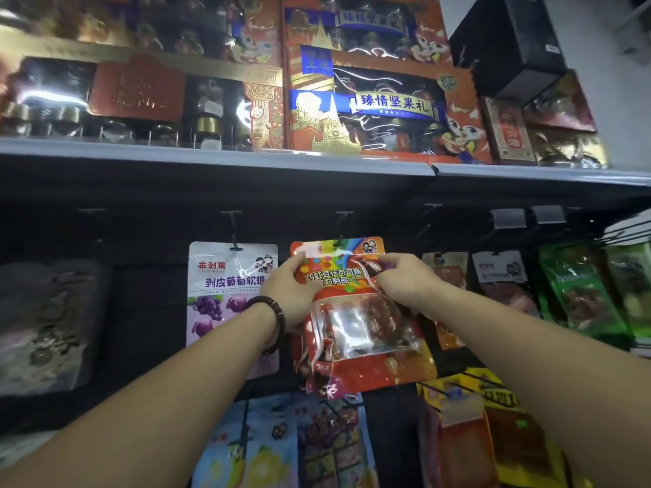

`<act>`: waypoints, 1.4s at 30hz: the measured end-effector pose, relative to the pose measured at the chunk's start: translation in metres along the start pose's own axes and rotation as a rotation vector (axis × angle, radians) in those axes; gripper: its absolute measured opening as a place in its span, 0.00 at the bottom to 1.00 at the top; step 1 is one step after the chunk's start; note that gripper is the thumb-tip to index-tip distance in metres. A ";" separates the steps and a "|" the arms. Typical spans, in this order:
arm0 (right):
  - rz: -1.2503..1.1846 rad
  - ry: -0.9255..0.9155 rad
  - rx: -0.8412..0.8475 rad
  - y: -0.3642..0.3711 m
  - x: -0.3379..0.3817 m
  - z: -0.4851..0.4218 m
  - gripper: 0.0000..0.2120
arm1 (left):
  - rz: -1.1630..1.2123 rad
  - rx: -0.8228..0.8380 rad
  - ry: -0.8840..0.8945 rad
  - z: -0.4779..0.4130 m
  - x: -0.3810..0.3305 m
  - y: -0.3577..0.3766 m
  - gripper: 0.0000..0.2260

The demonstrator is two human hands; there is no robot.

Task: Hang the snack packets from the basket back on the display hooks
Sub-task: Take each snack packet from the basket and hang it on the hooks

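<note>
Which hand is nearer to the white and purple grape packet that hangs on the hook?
Left. The left hand grips the left edge of the orange packet, right beside the grape packet. The right hand holds the far side of the orange one, further away.

orange-red foil snack packet (pixel 338 276): rainbow band, multicoloured dots at top
white flat pouch (pixel 225 287): purple grapes, purple lettering
glossy green packets (pixel 577 287): green
red cardboard gift boxes (pixel 461 100): gold patterns, blue banner
</note>
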State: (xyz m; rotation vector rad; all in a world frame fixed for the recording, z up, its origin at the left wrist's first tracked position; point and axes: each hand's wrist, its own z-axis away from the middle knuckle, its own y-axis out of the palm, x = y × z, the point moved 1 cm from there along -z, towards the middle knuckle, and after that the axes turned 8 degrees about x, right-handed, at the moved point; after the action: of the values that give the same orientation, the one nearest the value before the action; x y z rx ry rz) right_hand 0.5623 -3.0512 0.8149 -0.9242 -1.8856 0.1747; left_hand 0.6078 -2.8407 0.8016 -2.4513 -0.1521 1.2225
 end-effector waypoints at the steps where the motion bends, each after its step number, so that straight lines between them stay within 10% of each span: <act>1: 0.012 -0.016 0.015 0.003 -0.003 0.002 0.30 | -0.029 0.008 0.006 0.002 0.003 0.001 0.33; 6: 0.170 -0.014 0.079 0.015 -0.016 0.022 0.25 | -0.079 0.095 0.014 0.023 0.012 0.004 0.44; 17: 0.458 0.004 0.419 0.053 -0.026 0.173 0.23 | -0.582 0.340 -0.026 0.172 0.035 0.005 0.13; 26: 0.348 0.020 0.657 0.146 -0.116 0.373 0.20 | -0.488 0.546 -0.141 0.378 0.161 0.049 0.12; 42: 0.037 1.061 0.733 0.290 -0.404 0.720 0.03 | -0.287 0.802 -0.756 0.702 0.407 0.191 0.11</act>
State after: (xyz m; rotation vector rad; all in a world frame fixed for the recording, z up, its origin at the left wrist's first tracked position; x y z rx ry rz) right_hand 0.2092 -2.9262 0.0239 -0.3813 -0.7137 0.2957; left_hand 0.2901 -2.6964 0.0444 -1.1863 -0.1654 1.6060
